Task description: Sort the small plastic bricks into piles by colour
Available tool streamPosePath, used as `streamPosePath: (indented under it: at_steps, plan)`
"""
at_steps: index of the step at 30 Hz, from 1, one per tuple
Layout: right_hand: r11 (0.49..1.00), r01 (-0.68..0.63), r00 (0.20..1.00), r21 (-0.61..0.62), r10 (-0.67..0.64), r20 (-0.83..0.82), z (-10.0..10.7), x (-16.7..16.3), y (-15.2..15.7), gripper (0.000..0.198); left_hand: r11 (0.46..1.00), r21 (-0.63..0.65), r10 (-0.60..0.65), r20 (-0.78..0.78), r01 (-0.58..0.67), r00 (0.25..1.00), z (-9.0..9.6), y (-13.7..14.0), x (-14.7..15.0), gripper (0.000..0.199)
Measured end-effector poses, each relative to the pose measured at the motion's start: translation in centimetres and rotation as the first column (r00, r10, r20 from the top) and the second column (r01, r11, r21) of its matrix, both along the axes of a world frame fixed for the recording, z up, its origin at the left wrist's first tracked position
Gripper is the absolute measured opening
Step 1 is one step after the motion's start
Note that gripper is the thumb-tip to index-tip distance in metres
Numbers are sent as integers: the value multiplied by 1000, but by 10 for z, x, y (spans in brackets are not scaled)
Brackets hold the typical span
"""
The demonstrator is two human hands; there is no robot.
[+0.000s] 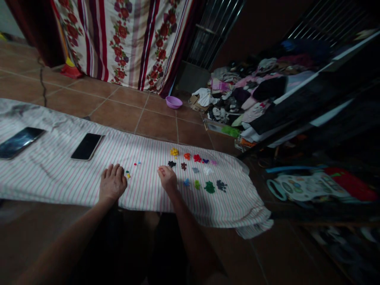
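Note:
My left hand [113, 183] lies palm down on the striped cloth [142, 194], its fingers stretched out. Just right of its fingertips are a few loose small pieces: a yellow piece [128, 176], a red piece [135, 164] and a light blue piece [139, 162]. My right hand [168, 178] is closed in a pinch above the cloth; whatever its fingers hold is too small to make out. Beyond it sit little heaps sorted by colour, among them a yellow heap [174, 151], a black heap [171, 164], a red heap [197, 158] and a dark green heap [209, 187].
Left on the cloth lie a phone [87, 147] and a larger dark-screened device [20, 142]. A purple basin [173, 102] stands on the tiled floor before a floral curtain [121, 43]. Piled clothes [237, 89] fill the back right, near a baby-walker-like toy [311, 186].

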State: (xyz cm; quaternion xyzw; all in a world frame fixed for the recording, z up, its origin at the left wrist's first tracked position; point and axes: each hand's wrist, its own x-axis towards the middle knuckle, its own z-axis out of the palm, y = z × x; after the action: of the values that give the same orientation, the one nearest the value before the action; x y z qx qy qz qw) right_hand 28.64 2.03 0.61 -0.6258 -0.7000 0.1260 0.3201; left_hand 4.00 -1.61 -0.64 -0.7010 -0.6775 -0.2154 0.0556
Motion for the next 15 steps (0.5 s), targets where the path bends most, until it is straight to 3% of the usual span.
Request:
streamPosePath:
  at_steps: [10, 15]
  plan:
    - [946, 321, 947, 33, -322, 7, 14, 95, 48, 21, 1000, -2, 8, -44, -8, 999, -3, 1, 0, 39]
    - [911, 413, 911, 3, -413, 12, 17, 129, 66, 19, 1000, -7, 11, -23, -11, 1000, -2, 2, 1, 39]
